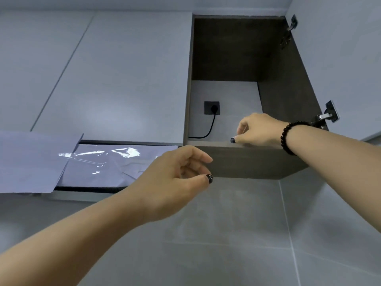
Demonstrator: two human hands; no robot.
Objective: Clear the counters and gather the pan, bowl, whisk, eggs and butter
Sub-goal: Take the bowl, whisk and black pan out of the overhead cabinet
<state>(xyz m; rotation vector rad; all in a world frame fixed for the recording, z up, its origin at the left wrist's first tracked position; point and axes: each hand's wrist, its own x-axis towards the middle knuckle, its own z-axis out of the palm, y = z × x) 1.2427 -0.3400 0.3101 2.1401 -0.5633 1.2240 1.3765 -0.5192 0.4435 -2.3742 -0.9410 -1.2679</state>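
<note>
I'm resting my right hand [256, 130] on the open cabinet [247, 159] ledge at two o'clock, holding nothing; my left hand [179, 178] is hanging loosely curled, empty. I'm risking knocking my head on the open door [340, 58].

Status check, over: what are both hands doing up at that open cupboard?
Left hand loosely curled, empty, below cupboard. Right hand resting on its bottom edge. Inside: only wall socket with cable; no pan or bowl visible.

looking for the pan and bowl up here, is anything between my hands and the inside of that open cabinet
Nothing visible blocks it. The cabinet stands open, and the right hand is already at its front bottom edge, the left hand just below. Inside, only a black plug and its cable show; no pan or bowl is visible.
</note>
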